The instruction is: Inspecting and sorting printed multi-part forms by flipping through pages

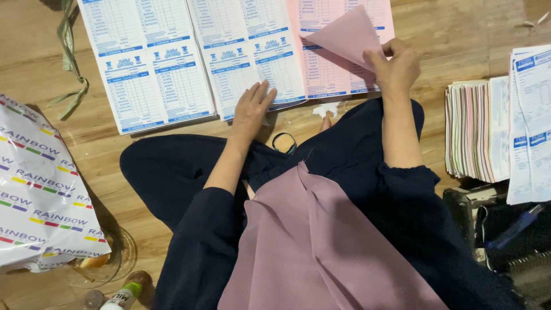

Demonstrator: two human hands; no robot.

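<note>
**On a wooden floor: sorting printed forms**

On the floor (pixel 459 28) before the seated person, the left hand (pixel 252 106) rests flat, released, on a white form stack (pixel 247 51). The right hand (pixel 396 69) pinches a lifted pink sheet (pixel 344 34) above the pink stack (pixel 333 74), apparently by its corner. A collated pile (pixel 476 129) lies right.

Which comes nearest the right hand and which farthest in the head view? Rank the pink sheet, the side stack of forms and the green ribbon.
From the right hand:
1. Pink sheet, in its fingers.
2. Side stack of forms, on the floor at right.
3. Green ribbon, far left.
</note>
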